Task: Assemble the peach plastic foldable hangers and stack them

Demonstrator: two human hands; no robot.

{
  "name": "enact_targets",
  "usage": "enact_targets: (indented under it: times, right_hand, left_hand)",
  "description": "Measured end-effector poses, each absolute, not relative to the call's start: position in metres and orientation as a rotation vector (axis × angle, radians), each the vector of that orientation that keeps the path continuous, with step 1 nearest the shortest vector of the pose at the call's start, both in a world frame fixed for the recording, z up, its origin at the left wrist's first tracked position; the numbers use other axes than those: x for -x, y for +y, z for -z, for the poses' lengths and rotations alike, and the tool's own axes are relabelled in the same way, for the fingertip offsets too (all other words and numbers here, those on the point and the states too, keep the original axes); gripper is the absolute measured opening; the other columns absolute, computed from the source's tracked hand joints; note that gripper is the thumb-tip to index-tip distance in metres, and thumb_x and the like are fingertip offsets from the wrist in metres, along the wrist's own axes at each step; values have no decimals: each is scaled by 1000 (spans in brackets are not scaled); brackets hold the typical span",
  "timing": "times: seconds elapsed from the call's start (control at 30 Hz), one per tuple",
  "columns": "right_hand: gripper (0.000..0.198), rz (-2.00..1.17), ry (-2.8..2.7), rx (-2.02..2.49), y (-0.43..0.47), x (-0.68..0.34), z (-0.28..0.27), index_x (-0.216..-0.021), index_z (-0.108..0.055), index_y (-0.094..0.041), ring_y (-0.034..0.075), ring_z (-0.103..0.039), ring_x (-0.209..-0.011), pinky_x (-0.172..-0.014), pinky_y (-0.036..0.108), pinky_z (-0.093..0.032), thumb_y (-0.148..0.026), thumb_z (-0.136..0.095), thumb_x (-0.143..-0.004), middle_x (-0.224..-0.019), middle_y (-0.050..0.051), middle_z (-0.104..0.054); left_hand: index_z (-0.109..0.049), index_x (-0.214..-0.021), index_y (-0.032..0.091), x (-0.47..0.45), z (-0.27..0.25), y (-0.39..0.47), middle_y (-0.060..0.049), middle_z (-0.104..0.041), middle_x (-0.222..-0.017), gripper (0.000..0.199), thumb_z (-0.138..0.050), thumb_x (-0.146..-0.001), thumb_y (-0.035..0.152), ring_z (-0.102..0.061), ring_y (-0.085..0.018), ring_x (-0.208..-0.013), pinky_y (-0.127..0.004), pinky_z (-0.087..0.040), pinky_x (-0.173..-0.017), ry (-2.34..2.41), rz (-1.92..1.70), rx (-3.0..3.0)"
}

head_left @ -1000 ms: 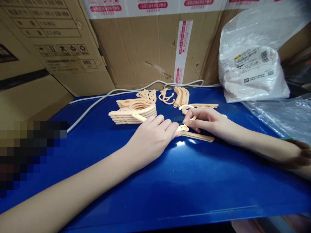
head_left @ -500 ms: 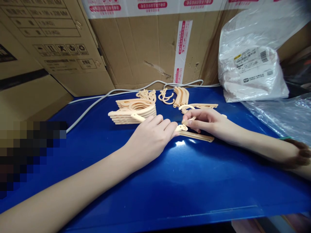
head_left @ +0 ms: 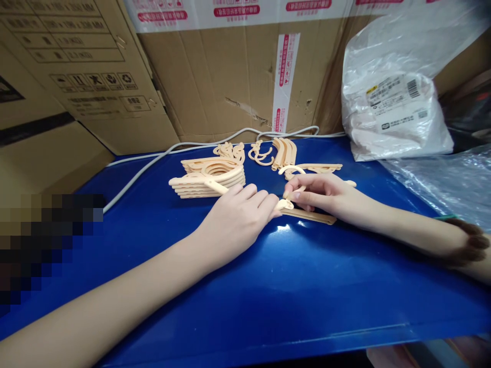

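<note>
My left hand (head_left: 241, 217) is closed around a cream plastic hanger arm (head_left: 216, 187). One end of the arm sticks out to the left; its other end (head_left: 284, 204) shows past my fingers, close to my right fingertips. Thumb and fingers of my right hand (head_left: 330, 194) pinch a curved hanger hook (head_left: 292, 168), whose bend rises above them. The lower part of the hook is partly hidden by the fingers. Under and between the hands lies another straight hanger arm (head_left: 310, 216) on the blue table (head_left: 245, 306).
Left of centre sits a stack of folded hangers (head_left: 207, 179). Behind are loose hooks (head_left: 261, 153), a bunch of curved hanger arms (head_left: 284, 153) and further hanger parts (head_left: 322, 167). Cardboard boxes (head_left: 215, 76), a white cable (head_left: 141, 179) and a plastic bag (head_left: 395, 117) border the table.
The end of the hanger arm between my hands has turned and dropped slightly, and the hook has shifted a little left. Both hands keep their grip. The whole view has moved slightly.
</note>
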State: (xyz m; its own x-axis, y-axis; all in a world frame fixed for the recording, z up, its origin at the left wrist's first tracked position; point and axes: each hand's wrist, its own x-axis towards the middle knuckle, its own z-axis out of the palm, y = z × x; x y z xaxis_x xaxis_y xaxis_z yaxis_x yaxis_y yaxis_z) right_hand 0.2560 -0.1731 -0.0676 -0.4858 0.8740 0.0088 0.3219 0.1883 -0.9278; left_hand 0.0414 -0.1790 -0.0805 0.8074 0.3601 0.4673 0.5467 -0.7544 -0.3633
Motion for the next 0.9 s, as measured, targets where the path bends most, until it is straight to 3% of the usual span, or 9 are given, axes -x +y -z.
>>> enact_targets:
  times: [0.33, 0.5, 0.73, 0.9]
  right_hand:
    - [19, -1250, -1929, 1064, -173, -257, 70, -83, -59, -19, 11, -49, -65, -58, 26, -35, -38, -58, -87, -74, -2, -56]
    - [22, -993, -2033, 1047, -177, -258, 72, -85, -58, -19, 15, -55, -77, -68, 28, -42, -40, -53, -91, -86, 3, -60]
    - [21, -786, -2153, 1030, -179, -261, 76, -104, -56, -22, 19, -60, -92, -76, 31, -46, -41, -51, -95, -104, 5, -63]
    - [23, -591, -2134, 937, -183, -262, 73, -116, -54, -24, 19, -59, -93, -76, 32, -49, -27, -53, -94, -109, 5, -61]
  left_hand:
    - [-63, -97, 12, -42, 80, -179, -4, -64, -78, 33, -34, -103, 28, -56, -21, -71, -33, -39, -66, -686, 521, 2498]
    - [-62, -104, 11, -41, 79, -179, -6, -68, -86, 31, -34, -102, 25, -60, -21, -75, -33, -40, -68, -697, 514, 2502]
    - [-57, -108, 12, -42, 77, -184, -5, -69, -91, 20, -41, -99, 20, -64, -20, -78, -30, -43, -65, -793, 630, 2594]
    - [-50, -115, 16, -42, 72, -194, -3, -69, -96, 20, -45, -95, 19, -66, -17, -71, -27, -40, -54, -1041, 713, 2785]
